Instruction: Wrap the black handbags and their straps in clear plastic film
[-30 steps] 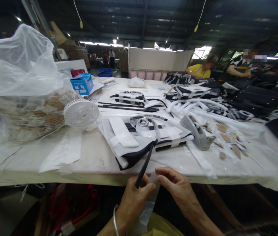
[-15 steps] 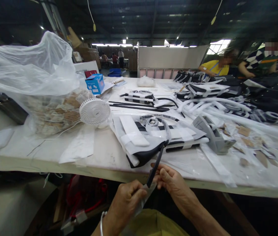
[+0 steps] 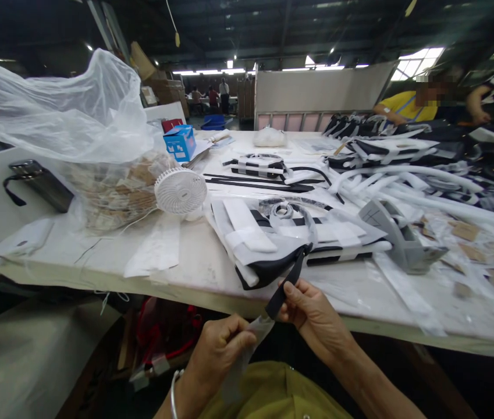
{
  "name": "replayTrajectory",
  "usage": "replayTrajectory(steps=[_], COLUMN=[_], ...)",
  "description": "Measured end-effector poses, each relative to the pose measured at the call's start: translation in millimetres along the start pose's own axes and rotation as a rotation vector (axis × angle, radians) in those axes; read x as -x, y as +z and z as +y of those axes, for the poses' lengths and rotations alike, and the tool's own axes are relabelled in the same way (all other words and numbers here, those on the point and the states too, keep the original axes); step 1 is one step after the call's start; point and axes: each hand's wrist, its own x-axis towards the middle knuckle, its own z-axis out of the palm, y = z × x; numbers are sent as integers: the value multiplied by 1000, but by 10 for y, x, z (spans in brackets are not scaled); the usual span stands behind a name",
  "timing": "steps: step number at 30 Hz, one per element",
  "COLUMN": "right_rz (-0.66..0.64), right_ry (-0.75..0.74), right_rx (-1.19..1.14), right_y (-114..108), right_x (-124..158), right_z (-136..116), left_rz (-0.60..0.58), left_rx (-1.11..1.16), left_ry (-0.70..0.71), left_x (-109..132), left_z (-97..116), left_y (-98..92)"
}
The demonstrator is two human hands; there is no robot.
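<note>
On the table (image 3: 203,256), the wrapped bag (image 3: 281,244) lies at 12 o'clock and the tape dispenser (image 3: 397,244) at 2 o'clock. My right hand (image 3: 310,305), at 1 o'clock, clamps the bag's black strap (image 3: 276,301) between thumb and fingers; my left hand (image 3: 218,343), at 11 o'clock, pinches the translucent plastic sleeve (image 3: 262,329) by the strap's lower end.

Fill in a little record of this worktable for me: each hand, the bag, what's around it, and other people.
Left hand: pinching a clear plastic sleeve
Right hand: holding a black strap, its end at the sleeve's mouth
Bag: partly covered in white wrapping, lying on the table
Left of bag: white fan, blue box, metal flask
Right of bag: grey tape dispenser
Other people: person in yellow at right, others far back
</note>
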Motion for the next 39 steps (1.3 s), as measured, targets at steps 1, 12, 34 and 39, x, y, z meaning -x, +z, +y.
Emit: replayTrajectory(steps=[1,12,34,39], right_rz=[-1,33,24,39], right_ry=[-4,-62,-74,-77], right_rx=[3,50,79,57], right_y=[-8,-36,-102,-75], right_x=[0,3,-31,-31], right_z=[9,34,92,80], left_rz=[-6,-101,-119,-111], left_rx=[14,150,294,215], left_ry=[-18,-105,-142,-103], left_x=[-8,-1,-28,-12], left_z=[11,73,75,70], left_y=[6,59,102,95])
